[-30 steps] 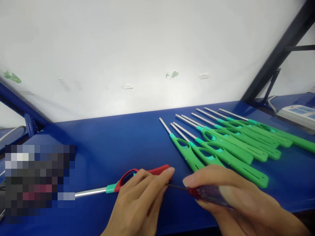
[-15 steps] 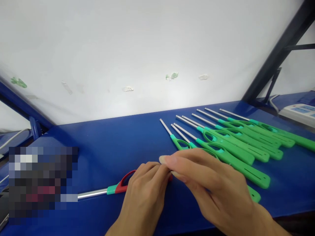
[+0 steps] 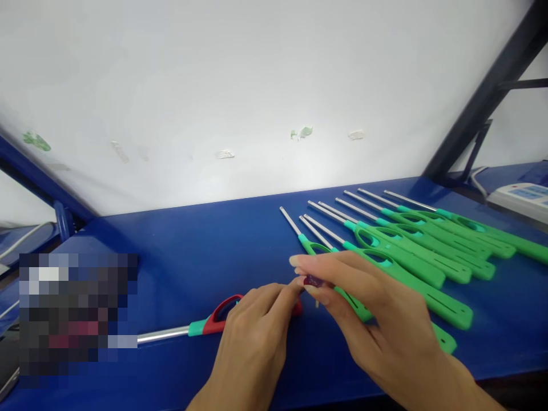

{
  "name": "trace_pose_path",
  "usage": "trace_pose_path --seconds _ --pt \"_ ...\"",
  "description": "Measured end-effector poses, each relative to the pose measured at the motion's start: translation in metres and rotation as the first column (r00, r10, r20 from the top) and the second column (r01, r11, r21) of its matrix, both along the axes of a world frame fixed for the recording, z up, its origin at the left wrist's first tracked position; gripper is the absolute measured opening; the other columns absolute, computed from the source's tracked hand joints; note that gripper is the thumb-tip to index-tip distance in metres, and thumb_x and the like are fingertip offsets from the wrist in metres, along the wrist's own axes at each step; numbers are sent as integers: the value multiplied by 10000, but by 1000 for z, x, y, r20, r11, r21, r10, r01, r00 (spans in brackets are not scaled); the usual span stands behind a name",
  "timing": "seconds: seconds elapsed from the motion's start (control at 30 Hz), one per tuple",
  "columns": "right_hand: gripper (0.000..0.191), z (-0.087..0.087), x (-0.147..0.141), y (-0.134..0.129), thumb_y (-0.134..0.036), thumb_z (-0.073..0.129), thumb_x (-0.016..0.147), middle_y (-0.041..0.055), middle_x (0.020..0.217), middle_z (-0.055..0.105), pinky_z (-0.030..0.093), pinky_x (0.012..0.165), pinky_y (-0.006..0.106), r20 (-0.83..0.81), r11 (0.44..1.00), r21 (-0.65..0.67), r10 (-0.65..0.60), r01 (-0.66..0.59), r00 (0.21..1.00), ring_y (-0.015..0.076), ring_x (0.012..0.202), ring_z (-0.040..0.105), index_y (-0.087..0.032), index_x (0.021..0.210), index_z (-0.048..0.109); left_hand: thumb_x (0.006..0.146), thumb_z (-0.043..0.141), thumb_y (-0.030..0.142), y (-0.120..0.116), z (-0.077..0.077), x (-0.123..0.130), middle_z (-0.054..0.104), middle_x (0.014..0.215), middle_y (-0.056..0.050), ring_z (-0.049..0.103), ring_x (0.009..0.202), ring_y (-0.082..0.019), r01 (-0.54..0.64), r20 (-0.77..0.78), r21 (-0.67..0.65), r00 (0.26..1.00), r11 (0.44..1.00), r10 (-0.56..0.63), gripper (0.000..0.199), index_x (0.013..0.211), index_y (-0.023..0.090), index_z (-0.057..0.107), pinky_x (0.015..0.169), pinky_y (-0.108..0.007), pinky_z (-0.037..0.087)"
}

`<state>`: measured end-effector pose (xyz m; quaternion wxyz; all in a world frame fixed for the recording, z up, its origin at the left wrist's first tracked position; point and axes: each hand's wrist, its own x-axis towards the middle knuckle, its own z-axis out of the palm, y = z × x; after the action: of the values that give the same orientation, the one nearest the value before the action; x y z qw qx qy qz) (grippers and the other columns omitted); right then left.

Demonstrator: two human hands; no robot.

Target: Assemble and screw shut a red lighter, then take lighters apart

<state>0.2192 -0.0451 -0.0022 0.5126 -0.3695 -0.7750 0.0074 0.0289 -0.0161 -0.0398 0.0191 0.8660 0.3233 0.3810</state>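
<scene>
Two hands of yours meet at the near middle of the blue surface [image 3: 171, 268]. Your left hand [image 3: 259, 337] has its fingers closed down over the handle of a red lighter [image 3: 211, 326], which lies there with its metal barrel pointing left and its loop partly showing; how tightly they grip you cannot tell from here. Your right hand [image 3: 381, 319], just to the right, pinches a small tool with a dark purple and red handle [image 3: 314, 281] between thumb and fingers, its near end beside your left fingers; the tool's tip is hidden. To the right and farther back lies a slanted row of green lighters [image 3: 445, 302], barrels toward the far left. A white device [image 3: 524, 197] sits at the far right, and a pale wall [image 3: 257, 85] stands behind.
</scene>
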Motion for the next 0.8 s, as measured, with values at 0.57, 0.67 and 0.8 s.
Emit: trace_pose_path --seconds 0.57,0.67,0.8 --pt "607 -3 2 2 15 490 1047 -43 1279 709 493 1038 74 8 996 -84 20 -20 1000 -3 1120 681 -316 1555 520 1082 590 210 -11 -1 -21 661 1337 -118 654 1198 -357 -131 -224 -97 969 987 106 374 1451 257 554 958 -597 579" --pt "597 -3 2 3 11 494 1049 -36 1293 714 500 1039 85 15 997 -75 7 -6 1000 3 1117 687 -313 1549 526 1076 563 173 -9 -6 -24 666 1289 -99 672 1107 -331 -123 -266 -161 961 979 77 337 1398 271 580 901 -563 608" --pt "570 -2 2 2 -2 499 1053 -33 1271 726 523 1009 95 34 998 -56 -21 23 999 14 1111 696 -313 1530 540 1094 523 169 -7 -8 -20 661 1245 -84 674 1028 -291 -95 -275 -212 961 973 33 278 1340 270 601 856 -505 633"
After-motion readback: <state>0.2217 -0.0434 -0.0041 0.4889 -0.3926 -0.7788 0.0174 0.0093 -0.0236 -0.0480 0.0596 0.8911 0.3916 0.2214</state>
